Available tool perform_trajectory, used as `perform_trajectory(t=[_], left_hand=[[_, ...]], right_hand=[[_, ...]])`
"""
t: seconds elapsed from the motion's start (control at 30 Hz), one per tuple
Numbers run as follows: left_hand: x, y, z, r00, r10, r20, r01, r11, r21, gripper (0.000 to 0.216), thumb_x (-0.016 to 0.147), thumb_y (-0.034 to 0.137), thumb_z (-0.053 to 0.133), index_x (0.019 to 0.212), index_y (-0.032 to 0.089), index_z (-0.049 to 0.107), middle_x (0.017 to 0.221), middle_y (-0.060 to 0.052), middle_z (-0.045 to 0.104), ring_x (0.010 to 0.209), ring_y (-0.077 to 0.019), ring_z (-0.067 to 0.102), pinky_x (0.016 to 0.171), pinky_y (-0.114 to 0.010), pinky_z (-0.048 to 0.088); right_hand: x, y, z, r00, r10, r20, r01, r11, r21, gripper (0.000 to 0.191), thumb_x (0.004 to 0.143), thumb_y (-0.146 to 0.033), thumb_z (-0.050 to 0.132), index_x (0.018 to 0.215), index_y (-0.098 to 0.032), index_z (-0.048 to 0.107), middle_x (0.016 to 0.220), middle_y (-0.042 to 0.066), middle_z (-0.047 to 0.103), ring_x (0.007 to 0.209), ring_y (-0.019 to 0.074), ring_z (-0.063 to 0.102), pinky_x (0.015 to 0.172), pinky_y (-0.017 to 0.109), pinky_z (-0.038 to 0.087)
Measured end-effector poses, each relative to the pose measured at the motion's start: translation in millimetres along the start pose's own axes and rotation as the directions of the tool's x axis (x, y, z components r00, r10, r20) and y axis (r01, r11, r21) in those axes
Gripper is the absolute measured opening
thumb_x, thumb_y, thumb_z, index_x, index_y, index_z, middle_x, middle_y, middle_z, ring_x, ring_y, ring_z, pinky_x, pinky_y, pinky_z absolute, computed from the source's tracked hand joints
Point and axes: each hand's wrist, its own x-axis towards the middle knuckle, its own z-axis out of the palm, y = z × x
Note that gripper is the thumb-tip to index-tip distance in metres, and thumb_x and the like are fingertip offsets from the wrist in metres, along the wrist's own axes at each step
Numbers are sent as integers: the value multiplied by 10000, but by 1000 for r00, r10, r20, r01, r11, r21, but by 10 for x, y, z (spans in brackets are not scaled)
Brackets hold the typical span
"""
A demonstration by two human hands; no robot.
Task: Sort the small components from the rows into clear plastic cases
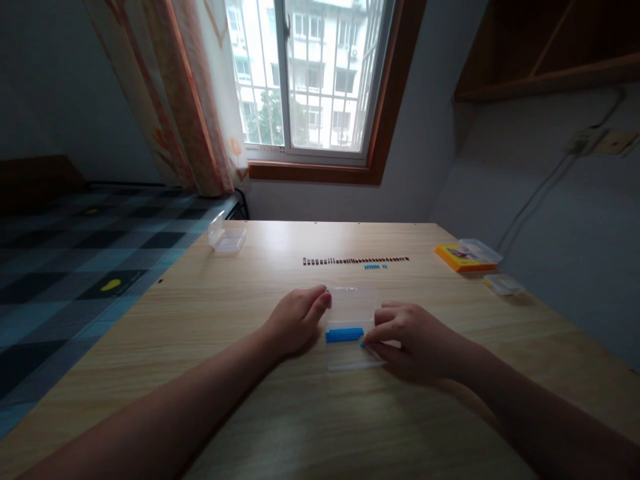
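Observation:
A clear plastic box (350, 364) lies with its lid open in front of me on the wooden table. Inside it rests a bundle of blue sticks (344, 335). My left hand (299, 317) is closed at the box's upper left edge, thumb and fingers against the lid's side. Over the box's right part, my right hand (406, 333) pinches a small blue piece, of which only a tip shows at the fingertips. Farther back stands a long row of small dark pieces (356, 261), with several short blue pieces (372, 267) just below its right half.
Another open clear box (229, 241) sits at the table's far left. On the right are an orange-and-yellow case (465, 257) and a small clear container (503, 285). A checked bed (125, 233) borders the table's left side; a window (315, 80) is behind.

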Motion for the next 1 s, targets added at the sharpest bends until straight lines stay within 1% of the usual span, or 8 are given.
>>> perform_trajectory(t=[0.17, 0.5, 0.7, 1.0], left_hand=[[-7, 10, -6, 1000, -1, -3, 1, 1000, -1, 464, 1035, 465, 267, 822, 207, 589, 756, -38, 663, 732, -206, 623, 717, -315, 447], [-7, -3, -3, 1000, -3, -2, 3, 1000, 11, 465, 1039, 454, 271, 835, 204, 606, 780, -42, 681, 751, -209, 633, 733, -322, 460], [-10, -1, -2, 1000, 1, -2, -1, 1000, 12, 458, 1042, 439, 275, 836, 202, 608, 771, -39, 676, 737, -202, 630, 724, -316, 461], [-6, -3, 0, 1000, 7, -1, -7, 1000, 12, 459, 1042, 439, 273, 825, 201, 601, 762, -37, 671, 730, -203, 627, 717, -317, 456]], right_hand=[[5, 23, 25, 999, 14, -32, -14, 1000, -17, 194, 929, -181, 599, 895, -248, 778, 792, 21, 679, 749, 158, 563, 692, 292, 377], [9, 45, 51, 998, 59, -27, -60, 998, -12, 194, 944, -197, 602, 923, -258, 785, 816, 20, 688, 755, 155, 583, 689, 284, 378], [4, 48, 24, 997, 72, -13, -72, 997, 27, 186, 934, -191, 608, 933, -252, 784, 820, 17, 686, 737, 145, 590, 676, 272, 384], [-12, 2, 39, 996, 87, -1, -87, 995, 39, 179, 906, -168, 606, 866, -230, 769, 793, 7, 666, 717, 126, 586, 671, 250, 393]])
